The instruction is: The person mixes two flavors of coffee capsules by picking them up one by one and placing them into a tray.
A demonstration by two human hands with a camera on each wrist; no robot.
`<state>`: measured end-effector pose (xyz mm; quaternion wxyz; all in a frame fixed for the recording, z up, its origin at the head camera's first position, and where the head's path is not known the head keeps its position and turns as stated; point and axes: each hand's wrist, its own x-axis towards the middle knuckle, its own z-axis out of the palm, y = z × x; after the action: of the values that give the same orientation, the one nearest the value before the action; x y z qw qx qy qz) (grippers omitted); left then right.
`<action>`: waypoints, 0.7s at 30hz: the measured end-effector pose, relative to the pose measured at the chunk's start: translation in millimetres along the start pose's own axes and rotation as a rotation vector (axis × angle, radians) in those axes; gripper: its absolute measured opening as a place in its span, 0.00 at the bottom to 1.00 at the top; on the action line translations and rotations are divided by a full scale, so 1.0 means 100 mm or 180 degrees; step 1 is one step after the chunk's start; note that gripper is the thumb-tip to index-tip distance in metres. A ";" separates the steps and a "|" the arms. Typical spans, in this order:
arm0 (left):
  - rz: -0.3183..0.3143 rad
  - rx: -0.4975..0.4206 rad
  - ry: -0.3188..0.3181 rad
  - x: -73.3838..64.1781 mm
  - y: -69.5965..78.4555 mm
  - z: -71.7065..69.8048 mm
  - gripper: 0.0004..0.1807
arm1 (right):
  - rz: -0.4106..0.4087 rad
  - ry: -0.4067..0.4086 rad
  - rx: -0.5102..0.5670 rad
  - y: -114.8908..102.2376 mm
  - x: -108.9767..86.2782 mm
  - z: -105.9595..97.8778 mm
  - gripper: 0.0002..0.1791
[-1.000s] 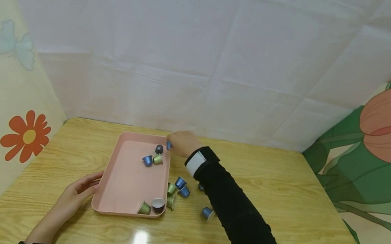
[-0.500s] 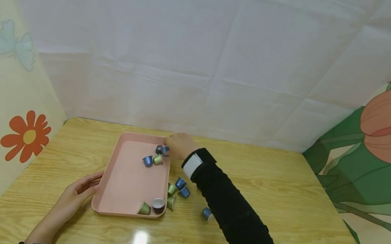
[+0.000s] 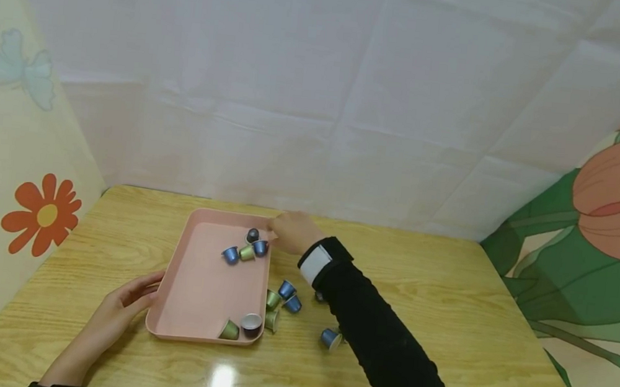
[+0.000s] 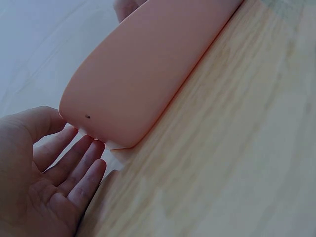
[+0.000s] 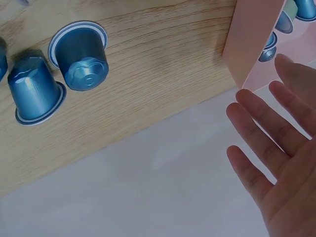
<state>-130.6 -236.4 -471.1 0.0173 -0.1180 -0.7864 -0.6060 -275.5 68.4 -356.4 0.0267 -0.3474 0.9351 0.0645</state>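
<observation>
Capsules (image 3: 292, 304) on wood tbl (image 3: 419, 285), white backdrop (image 3: 297, 92) bhnd.

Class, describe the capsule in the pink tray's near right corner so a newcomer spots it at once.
Find the pink tray on the wood-grain table. In its near right corner, the dark capsule shows its pale round lid upward, while the green capsule beside it shows its side.

A pink tray (image 3: 202, 289) is resting on a wooden table (image 3: 424, 285), where loose capsules are lying off its right side: two green capsules (image 3: 271, 321) are hugging its wall, two blue capsules (image 3: 292, 304) are sitting near them, and another blue capsule (image 3: 329, 338) and a partly hidden dark capsule (image 3: 319, 296) are lying farther right.
</observation>
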 end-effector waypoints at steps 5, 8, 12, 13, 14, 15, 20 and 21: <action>0.0016 -0.0023 -0.0014 0.00 -0.02 0.00 0.26 | -0.0063 0.0007 0.0019 0.06 -0.11 -0.01 0.17; 0.0045 -0.0048 -0.0023 0.00 -0.03 0.00 0.26 | -0.0041 -0.0027 -0.0035 0.10 -0.19 -0.01 0.18; 0.0102 -0.0087 -0.0035 0.00 -0.03 0.00 0.25 | 0.0019 -0.0100 -0.0129 0.16 -0.31 0.01 0.19; 0.0114 -0.0093 -0.0031 0.00 -0.02 0.00 0.25 | 0.0034 -0.0108 -0.0139 0.17 -0.34 0.01 0.19; 0.0125 -0.0101 -0.0029 0.00 -0.02 0.00 0.25 | 0.0052 -0.0127 -0.0141 0.18 -0.37 0.02 0.20; 0.0133 -0.0108 -0.0031 0.00 -0.01 0.00 0.25 | 0.0057 -0.0127 -0.0146 0.19 -0.39 0.02 0.19; 0.0084 -0.0096 -0.0017 0.01 -0.01 -0.01 0.26 | 0.0013 -0.0096 -0.0254 0.24 -0.50 0.07 0.18; 0.0078 -0.0094 -0.0019 0.01 -0.02 -0.01 0.26 | -0.0004 -0.0083 -0.0282 0.26 -0.52 0.08 0.17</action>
<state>-131.9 -237.9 -472.1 0.0207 -0.1297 -0.7759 -0.6170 -252.9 122.1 -357.1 0.0235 -0.3480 0.9307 0.1104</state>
